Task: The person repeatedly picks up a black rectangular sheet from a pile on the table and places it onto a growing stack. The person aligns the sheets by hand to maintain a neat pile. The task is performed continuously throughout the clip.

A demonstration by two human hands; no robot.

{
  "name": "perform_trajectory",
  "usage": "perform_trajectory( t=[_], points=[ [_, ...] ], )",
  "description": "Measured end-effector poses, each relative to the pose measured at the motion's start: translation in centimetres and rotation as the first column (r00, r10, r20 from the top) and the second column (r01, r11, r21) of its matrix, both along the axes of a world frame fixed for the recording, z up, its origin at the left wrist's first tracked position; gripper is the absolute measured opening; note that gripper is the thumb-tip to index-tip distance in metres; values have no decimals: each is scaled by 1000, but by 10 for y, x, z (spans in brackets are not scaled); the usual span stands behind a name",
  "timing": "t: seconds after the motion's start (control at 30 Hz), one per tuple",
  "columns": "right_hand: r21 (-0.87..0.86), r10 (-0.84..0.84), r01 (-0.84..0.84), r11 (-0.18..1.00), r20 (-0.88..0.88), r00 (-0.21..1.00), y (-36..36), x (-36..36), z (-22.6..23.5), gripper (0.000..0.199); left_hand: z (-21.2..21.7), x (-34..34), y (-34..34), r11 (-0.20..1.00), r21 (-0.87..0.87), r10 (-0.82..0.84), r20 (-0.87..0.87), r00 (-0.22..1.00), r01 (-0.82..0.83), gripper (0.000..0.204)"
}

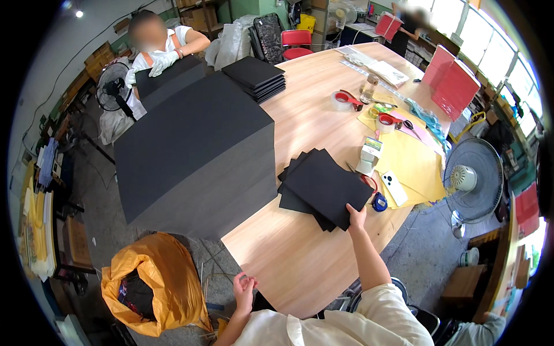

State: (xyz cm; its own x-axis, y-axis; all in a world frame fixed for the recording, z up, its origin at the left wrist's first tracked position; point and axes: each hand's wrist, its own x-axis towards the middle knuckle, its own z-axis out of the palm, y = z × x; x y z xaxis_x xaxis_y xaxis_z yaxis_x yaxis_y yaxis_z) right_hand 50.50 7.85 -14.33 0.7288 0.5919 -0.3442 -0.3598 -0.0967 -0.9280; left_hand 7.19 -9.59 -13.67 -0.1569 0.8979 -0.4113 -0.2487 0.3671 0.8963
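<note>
On my screen I see bare table [297, 259] to pass over by the left hand [244, 291]. Black sheets [329, 181] fill the middle, a big black pile [199, 135] blocks the left, and a blue tape measure [379, 202] crowds the right hand [357, 218].

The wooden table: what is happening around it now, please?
A person's right hand holds the near right edge of a fanned stack of black sheets on the wooden table. The left hand is beside the table's near left edge, fingers curled; whether it holds anything is unclear. Beyond a large black stack, a co-worker's white-gloved hand rests on another black pile. A blue tape measure lies right of the fanned stack.
</note>
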Motion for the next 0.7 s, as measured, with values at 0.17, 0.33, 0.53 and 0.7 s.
perform_trajectory(
  t=[0.17, 0.33, 0.53, 0.7],
  points=[
    [-205, -5, 49, 978, 212, 977, 6, -2, -8, 53, -1, -2, -1, 1000, 6, 3, 14, 1000, -3, 38],
    [-244, -59, 141, 959, 316, 947, 8, -7, -9, 56, 1, -2, 0, 1000, 5, 10, 25, 1000, -10, 38],
    [-474, 92, 154, 867, 455, 885, 11, -18, 12, 62, -1, -9, 0, 999, 50, 19, -2, 1000, -19, 40],
    [-464, 135, 70, 883, 394, 909, 12, 7, -11, 49, 12, -25, 21, 987, 85, 136, 24, 990, -137, 42]
  ],
)
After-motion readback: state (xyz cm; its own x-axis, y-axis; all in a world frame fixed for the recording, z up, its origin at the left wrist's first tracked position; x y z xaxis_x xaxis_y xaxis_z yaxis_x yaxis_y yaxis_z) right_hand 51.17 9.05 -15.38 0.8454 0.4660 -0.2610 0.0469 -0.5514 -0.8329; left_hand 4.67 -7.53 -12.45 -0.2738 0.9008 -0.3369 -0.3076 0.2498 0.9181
